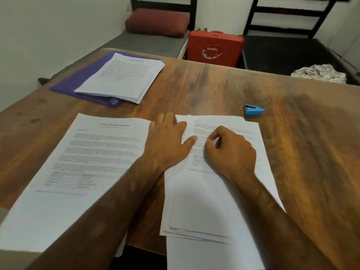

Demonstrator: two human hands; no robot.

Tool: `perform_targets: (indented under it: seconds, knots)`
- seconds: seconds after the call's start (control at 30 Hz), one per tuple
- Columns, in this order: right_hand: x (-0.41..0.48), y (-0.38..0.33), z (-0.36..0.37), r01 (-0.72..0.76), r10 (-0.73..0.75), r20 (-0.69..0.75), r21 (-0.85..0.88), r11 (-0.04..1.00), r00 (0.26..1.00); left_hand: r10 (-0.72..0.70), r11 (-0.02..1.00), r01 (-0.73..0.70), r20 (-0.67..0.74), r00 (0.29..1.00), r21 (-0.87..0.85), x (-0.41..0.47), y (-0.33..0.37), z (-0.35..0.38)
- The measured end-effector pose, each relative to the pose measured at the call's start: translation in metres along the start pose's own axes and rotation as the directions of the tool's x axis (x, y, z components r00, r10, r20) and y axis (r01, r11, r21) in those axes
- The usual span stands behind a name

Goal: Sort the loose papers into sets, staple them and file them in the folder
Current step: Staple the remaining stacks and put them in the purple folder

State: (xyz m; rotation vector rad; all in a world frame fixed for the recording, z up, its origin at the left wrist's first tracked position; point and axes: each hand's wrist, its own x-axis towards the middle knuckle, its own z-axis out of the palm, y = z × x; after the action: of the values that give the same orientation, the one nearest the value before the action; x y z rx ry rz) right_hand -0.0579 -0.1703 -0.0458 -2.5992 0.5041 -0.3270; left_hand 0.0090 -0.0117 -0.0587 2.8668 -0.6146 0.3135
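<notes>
Two lots of printed white papers lie at the near edge of the wooden table [214,84]. The left sheet [81,162] lies flat. The right pile [210,201] holds several loosely stacked sheets. My left hand [167,137] rests flat, fingers spread, across the gap onto the right pile's left edge. My right hand [229,151] sits on that pile with fingers curled, thumb and forefinger pinching at the top sheet. A purple folder [78,82] at the far left carries another stack of papers [124,76]. A small blue stapler [253,110] lies beyond the right pile.
A red case [214,47] stands behind the table's far edge. A dark red cushion [157,21] lies on a grey bench at the back left. Crumpled paper [319,73] rests on a black seat at the right. The near papers overhang the table's front edge.
</notes>
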Motion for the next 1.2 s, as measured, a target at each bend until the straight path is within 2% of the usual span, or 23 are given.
perform_targets:
  seconds: [0.1,0.2,0.27,0.43,0.7,0.77,0.83,0.9,0.97,1.07,1.2]
  knots:
    - [0.001,0.001,0.000,0.010,-0.010,-0.001,-0.008,1.000,1.000,-0.017,1.000,0.017,0.006,1.000,-0.006,-0.001,0.003,0.002]
    - [0.001,0.001,-0.001,0.004,-0.004,0.011,-0.010,1.000,1.000,-0.035,0.991,0.030,-0.036,0.999,-0.134,-0.003,0.008,0.001]
    - [0.001,0.001,-0.001,0.005,-0.005,0.010,-0.010,1.000,1.000,-0.027,0.987,0.018,-0.052,0.998,-0.157,-0.004,0.011,0.002]
    - [0.001,0.002,0.001,-0.003,0.003,0.007,0.004,1.000,1.000,-0.083,0.996,0.083,0.007,0.996,0.013,-0.004,0.016,0.004]
    - [0.001,0.001,0.001,-0.008,0.008,-0.015,-0.002,1.000,1.000,0.077,0.997,-0.077,-0.040,0.996,-0.006,-0.010,0.027,-0.005]
    - [0.000,0.002,0.000,0.002,0.001,-0.048,0.053,0.999,0.999,0.114,0.983,-0.122,-0.072,0.991,-0.134,-0.011,0.027,-0.006]
    - [-0.002,0.004,-0.002,0.030,-0.014,-0.105,0.148,0.988,0.994,0.097,0.906,-0.124,-0.088,0.991,-0.404,-0.013,0.028,-0.009]
    - [-0.002,0.008,-0.006,0.114,-0.076,-0.215,0.171,0.979,0.974,0.002,0.755,-0.043,-0.064,0.998,-0.655,-0.013,0.031,-0.016]
    - [0.000,0.015,-0.010,0.156,-0.102,-0.309,0.158,0.975,0.946,-0.100,0.586,0.069,0.013,0.995,-0.807,-0.011,0.028,-0.027]
    - [0.007,0.026,-0.019,0.094,-0.011,-0.291,0.274,0.957,0.957,-0.170,0.344,0.181,0.129,0.977,-0.921,-0.006,0.007,-0.044]
    - [0.008,0.020,-0.028,0.009,0.092,-0.142,0.587,0.809,0.986,-0.286,0.096,0.234,0.198,0.938,-0.967,-0.013,-0.025,-0.056]
